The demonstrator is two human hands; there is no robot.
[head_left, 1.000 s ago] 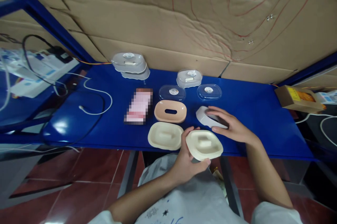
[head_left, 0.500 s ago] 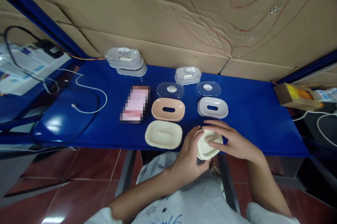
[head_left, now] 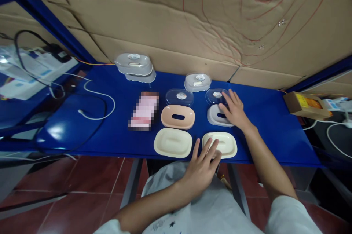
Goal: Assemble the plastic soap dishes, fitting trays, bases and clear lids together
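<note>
My right hand (head_left: 235, 111) reaches over the right end of a clear oval lid (head_left: 211, 96) with a round label, its fingers spread. Below that hand a grey slotted soap dish (head_left: 214, 116) is partly covered. My left hand (head_left: 202, 169) hangs at the table's front edge with fingers apart, the tips over a cream oval tray (head_left: 228, 146); whether they touch it I cannot tell. To the left lie a second cream tray (head_left: 173, 143), a peach slotted soap dish (head_left: 167, 116) and another clear lid (head_left: 173, 98).
A lidded grey soap box (head_left: 197, 82) stands at the back, with stacked ones (head_left: 134, 66) farther left. A blurred-out pink rectangle (head_left: 144, 111) lies left of the dishes. White cable (head_left: 114, 103) crosses the blue table (head_left: 266, 124). A cardboard box (head_left: 302, 105) sits at right.
Both hands have let go of the cream tray, which now lies flat on the table. My right hand has moved up to the clear lid; my left has drawn slightly back, fingers spread.
</note>
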